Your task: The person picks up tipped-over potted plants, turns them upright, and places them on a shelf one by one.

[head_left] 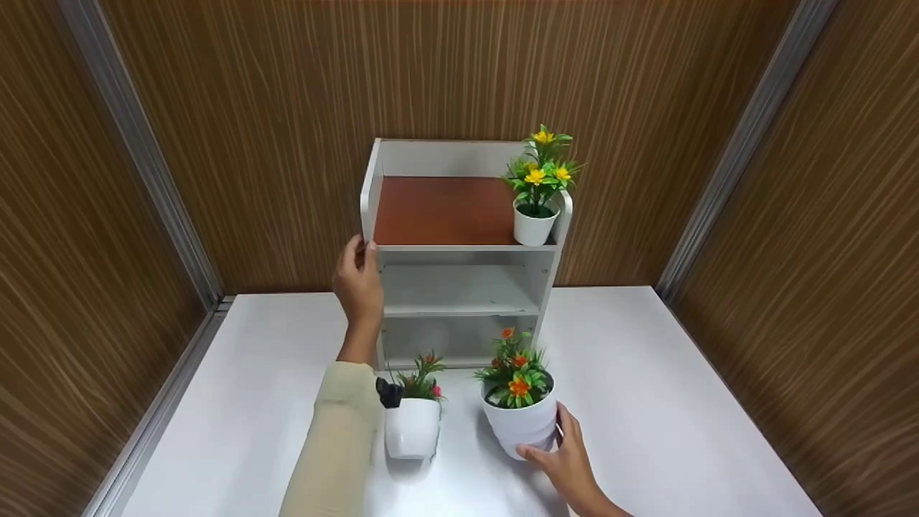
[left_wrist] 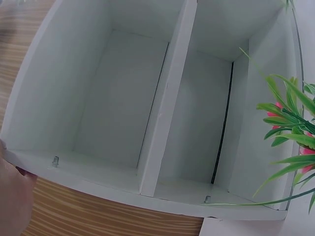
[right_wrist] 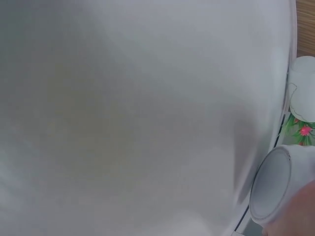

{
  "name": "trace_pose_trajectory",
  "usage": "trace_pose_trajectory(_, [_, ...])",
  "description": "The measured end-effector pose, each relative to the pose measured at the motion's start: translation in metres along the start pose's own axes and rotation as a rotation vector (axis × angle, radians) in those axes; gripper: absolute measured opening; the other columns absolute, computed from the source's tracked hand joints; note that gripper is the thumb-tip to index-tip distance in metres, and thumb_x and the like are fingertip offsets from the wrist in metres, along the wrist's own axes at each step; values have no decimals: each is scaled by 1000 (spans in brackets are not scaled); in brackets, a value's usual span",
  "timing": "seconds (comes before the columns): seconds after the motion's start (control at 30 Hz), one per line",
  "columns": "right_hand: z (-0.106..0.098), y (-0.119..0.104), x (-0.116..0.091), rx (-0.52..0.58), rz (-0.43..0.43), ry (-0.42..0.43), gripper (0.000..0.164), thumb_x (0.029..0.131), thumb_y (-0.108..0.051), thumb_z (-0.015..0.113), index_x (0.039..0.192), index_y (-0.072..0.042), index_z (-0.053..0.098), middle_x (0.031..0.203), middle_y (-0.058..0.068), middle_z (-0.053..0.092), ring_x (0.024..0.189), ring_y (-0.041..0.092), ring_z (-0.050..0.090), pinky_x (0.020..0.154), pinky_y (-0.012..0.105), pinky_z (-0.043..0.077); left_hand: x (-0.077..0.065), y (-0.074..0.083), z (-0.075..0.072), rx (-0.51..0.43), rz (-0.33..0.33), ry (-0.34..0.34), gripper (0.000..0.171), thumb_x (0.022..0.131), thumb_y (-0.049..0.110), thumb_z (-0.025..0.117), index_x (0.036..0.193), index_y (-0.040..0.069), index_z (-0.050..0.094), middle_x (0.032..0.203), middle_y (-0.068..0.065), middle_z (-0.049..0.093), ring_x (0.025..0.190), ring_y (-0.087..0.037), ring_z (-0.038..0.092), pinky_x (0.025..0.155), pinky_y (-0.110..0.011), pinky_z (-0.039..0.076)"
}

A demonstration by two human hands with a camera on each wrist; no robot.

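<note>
A white shelf unit (head_left: 459,314) with a brown top board stands against the back wall. My left hand (head_left: 359,283) holds its left side panel near the top board, thumb at the front edge; the left wrist view shows part of that hand (left_wrist: 15,196) at the panel. In my right hand (head_left: 567,459) is a white flower pot (head_left: 520,424) with orange flowers, gripped low on its right side. The pot is tilted, and its underside (right_wrist: 270,184) shows in the right wrist view. Beside it stands a smaller white pot (head_left: 413,431) with red-pink flowers, partly behind the left wrist camera.
A white pot (head_left: 533,228) with yellow flowers stands at the right front of the top board (head_left: 445,212). Two lower compartments open toward me. Wood-grain walls (head_left: 287,108) enclose the white table (head_left: 646,373) at the back and sides.
</note>
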State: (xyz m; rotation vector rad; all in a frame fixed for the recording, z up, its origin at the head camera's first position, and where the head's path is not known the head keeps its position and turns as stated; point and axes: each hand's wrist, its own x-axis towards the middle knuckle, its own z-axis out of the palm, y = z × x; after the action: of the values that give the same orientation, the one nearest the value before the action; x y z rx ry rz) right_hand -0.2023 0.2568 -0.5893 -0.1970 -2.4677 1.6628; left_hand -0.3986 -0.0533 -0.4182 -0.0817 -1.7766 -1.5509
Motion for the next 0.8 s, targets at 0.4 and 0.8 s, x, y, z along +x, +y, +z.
trace_pose_trajectory(0.4, [0, 1, 12, -10, 37, 2, 115, 71, -14, 93, 154, 9, 17, 155, 32, 24, 149, 48, 22, 121, 53, 24, 0, 0, 0, -4, 1, 9, 35, 104, 24, 58, 133, 4, 62, 122, -12, 68, 111, -21, 64, 93, -37, 54])
trace_pose_trajectory(0.8, [3, 10, 14, 30, 38, -5, 115, 70, -7, 92, 156, 5, 16, 160, 30, 23, 150, 47, 20, 120, 56, 23, 0, 0, 0, -6, -19, 4, 37, 104, 26, 58, 135, 5, 61, 126, -11, 68, 112, -22, 64, 93, -38, 54])
